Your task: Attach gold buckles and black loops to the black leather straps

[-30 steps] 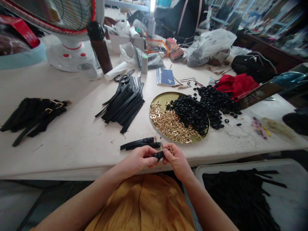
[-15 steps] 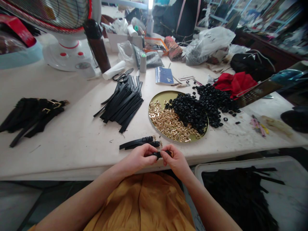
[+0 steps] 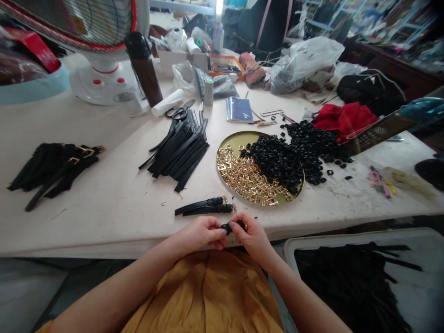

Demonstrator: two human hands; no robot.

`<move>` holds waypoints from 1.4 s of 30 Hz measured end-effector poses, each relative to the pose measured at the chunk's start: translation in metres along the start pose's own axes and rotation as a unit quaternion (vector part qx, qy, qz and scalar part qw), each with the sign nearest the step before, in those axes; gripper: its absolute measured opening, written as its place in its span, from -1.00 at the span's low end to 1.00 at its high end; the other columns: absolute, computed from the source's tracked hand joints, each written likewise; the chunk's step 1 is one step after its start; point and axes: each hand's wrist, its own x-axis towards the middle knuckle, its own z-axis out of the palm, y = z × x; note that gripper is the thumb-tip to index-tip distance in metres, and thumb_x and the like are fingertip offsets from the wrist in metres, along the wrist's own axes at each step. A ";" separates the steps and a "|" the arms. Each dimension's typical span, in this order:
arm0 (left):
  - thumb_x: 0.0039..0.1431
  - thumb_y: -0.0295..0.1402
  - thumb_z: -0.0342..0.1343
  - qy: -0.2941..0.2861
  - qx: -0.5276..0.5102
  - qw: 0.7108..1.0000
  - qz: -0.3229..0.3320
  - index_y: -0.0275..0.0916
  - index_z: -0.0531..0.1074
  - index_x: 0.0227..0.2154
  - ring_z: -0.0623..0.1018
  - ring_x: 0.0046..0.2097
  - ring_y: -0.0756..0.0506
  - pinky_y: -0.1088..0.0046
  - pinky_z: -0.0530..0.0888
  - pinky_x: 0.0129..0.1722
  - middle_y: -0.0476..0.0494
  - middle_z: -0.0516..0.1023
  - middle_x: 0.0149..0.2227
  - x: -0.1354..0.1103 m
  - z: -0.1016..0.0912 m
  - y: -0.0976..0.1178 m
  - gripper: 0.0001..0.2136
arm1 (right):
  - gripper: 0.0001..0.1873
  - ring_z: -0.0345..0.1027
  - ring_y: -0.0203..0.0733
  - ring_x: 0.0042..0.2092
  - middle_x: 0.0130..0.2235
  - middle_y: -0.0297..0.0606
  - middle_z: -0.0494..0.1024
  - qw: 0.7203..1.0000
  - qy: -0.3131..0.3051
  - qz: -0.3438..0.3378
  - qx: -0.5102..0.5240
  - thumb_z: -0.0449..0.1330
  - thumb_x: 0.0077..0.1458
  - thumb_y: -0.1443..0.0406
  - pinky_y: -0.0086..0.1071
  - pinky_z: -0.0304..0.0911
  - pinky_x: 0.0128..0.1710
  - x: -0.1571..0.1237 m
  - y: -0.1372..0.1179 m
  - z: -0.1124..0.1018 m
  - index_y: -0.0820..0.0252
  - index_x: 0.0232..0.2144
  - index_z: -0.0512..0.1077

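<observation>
My left hand (image 3: pixel 201 232) and my right hand (image 3: pixel 252 235) meet at the table's near edge, both pinched on a short black strap (image 3: pixel 229 227) with a gold buckle at its right end. Just beyond them two finished black straps with buckles (image 3: pixel 204 206) lie side by side. A round gold tray (image 3: pixel 239 138) farther back holds gold buckles (image 3: pixel 243 178) and a heap of small black loops (image 3: pixel 291 155) that spills onto the table. A pile of plain black strips (image 3: pixel 180 150) lies to the tray's left.
A bundle of buckled black straps (image 3: pixel 52 169) lies far left. A fan base (image 3: pixel 100 83), dark bottle (image 3: pixel 144 69), scissors (image 3: pixel 178 111), blue booklet (image 3: pixel 238 110), red cloth (image 3: pixel 343 120) and plastic bags (image 3: pixel 301 62) crowd the back. A white bin of black strips (image 3: pixel 347 282) stands lower right.
Both hands have stayed at the table edge, with the fingers shifting along the short strap and closing in over its buckle end. Nothing else on the table moved.
</observation>
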 end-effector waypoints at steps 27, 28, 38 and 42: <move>0.05 -0.22 -0.08 0.064 0.207 0.973 0.074 -0.28 0.41 -0.50 0.46 -0.48 -0.03 0.53 0.28 -0.48 -0.02 0.50 -0.53 -0.001 0.004 -0.012 -0.74 | -0.79 0.34 -0.13 -0.24 -0.26 -0.21 0.47 0.985 -0.069 -0.109 -0.118 -0.03 0.12 0.30 -0.28 0.21 -0.27 -0.006 -0.006 -0.011 0.11 -0.18 0.29; 0.05 -0.24 -0.09 0.061 0.204 0.974 0.077 -0.28 0.41 -0.49 0.46 -0.47 -0.03 0.53 0.29 -0.47 -0.02 0.50 -0.53 -0.001 0.005 -0.011 -0.75 | -0.80 0.34 -0.13 -0.23 -0.24 -0.20 0.47 0.984 -0.077 -0.112 -0.115 -0.02 0.12 0.30 -0.28 0.20 -0.25 -0.007 -0.006 -0.009 0.11 -0.18 0.29; 0.06 -0.29 -0.07 0.091 0.356 0.923 0.116 -0.26 0.44 -0.51 0.40 -0.48 -0.03 0.53 0.18 -0.52 -0.02 0.48 -0.53 -0.011 -0.008 0.012 -0.77 | -0.84 0.31 -0.20 -0.31 -0.34 -0.27 0.42 0.989 -0.054 -0.099 -0.095 -0.04 0.15 0.25 -0.35 0.18 -0.32 0.000 -0.004 -0.009 0.14 -0.21 0.25; 0.11 -0.29 -0.07 0.119 0.424 0.883 0.160 -0.23 0.47 -0.40 0.44 -0.40 -0.05 0.52 0.22 -0.46 -0.07 0.52 -0.42 -0.005 -0.015 0.018 -0.77 | -0.82 0.28 -0.23 -0.39 -0.40 -0.30 0.39 0.988 -0.042 -0.120 -0.088 -0.08 0.17 0.24 -0.38 0.16 -0.39 0.016 -0.005 -0.005 0.15 -0.24 0.25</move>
